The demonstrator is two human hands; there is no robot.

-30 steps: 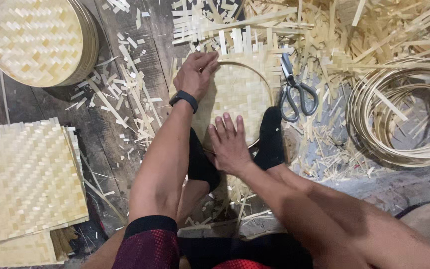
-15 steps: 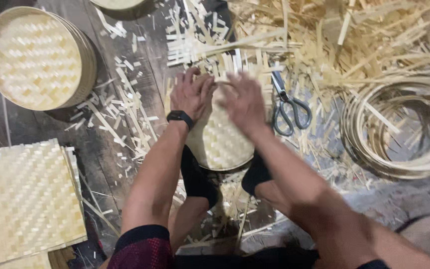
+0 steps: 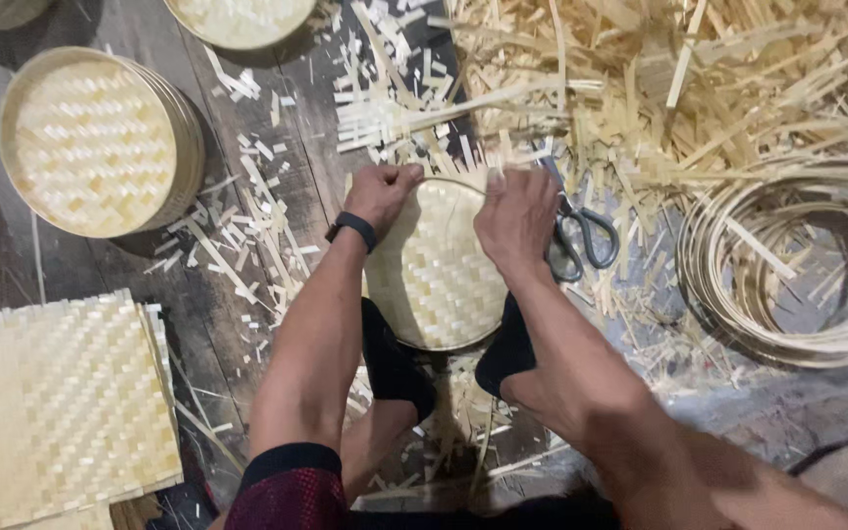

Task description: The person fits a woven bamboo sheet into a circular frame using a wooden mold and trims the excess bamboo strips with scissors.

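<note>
- We sit on a dark plank floor (image 3: pixel 247 324) with a round woven bamboo tray (image 3: pixel 439 270) lying flat in front of us, held between our two feet in black socks (image 3: pixel 395 363).
- Our left hand (image 3: pixel 382 193) curls over the tray's far left rim, fingers folded down onto the edge; it grips the rim and nothing else.
- A black wristband (image 3: pixel 351 229) sits on the left wrist.
- Our right hand (image 3: pixel 515 218) rests on the far right rim, fingers bent over the edge. It is blurred, so we cannot tell how tightly it clasps, only that it is on the tray.
- Just beside the right hand, to its right, lies a pair of scissors with dark handles (image 3: pixel 581 240), on the floor among the scraps and apart from the tray.
- Beyond the tray spreads a heap of bamboo strips and offcuts (image 3: pixel 640 88), reaching to the tray's far edge.
- To the right lies a coil of thin bamboo hoops (image 3: pixel 787 265), well apart from the hands.
- At the upper left stands a finished round woven basket (image 3: pixel 90 142) with a banded rim.
- At the lower left lies a stack of square woven mats (image 3: pixel 51 402).
</note>
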